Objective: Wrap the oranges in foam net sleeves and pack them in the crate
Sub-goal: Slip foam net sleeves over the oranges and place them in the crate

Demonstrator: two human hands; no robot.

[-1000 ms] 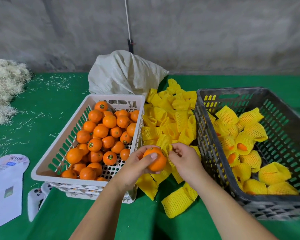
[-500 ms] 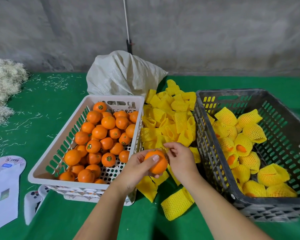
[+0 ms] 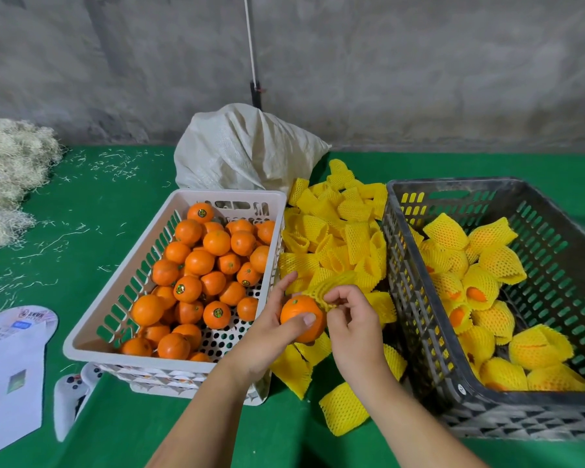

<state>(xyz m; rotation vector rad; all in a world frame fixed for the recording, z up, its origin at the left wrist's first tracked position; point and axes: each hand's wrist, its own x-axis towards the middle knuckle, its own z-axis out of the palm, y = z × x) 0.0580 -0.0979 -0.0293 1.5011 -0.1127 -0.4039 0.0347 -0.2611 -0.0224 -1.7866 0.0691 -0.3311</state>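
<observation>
left hand [image 3: 267, 332] fingers grasp orange [image 3: 299, 315]; right hand [image 3: 352, 329] fingers pinch foam net sleeve [image 3: 331, 285]

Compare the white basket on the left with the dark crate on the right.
The white basket is pale, while the dark crate is grey-black. The white basket holds bare oranges; the dark crate holds oranges already wrapped in yellow foam net sleeves. The white basket looks shallower, the dark crate deeper and larger. Both are rectangular slotted plastic bins that sit on the green table, flanking the pile of empty sleeves.
</observation>
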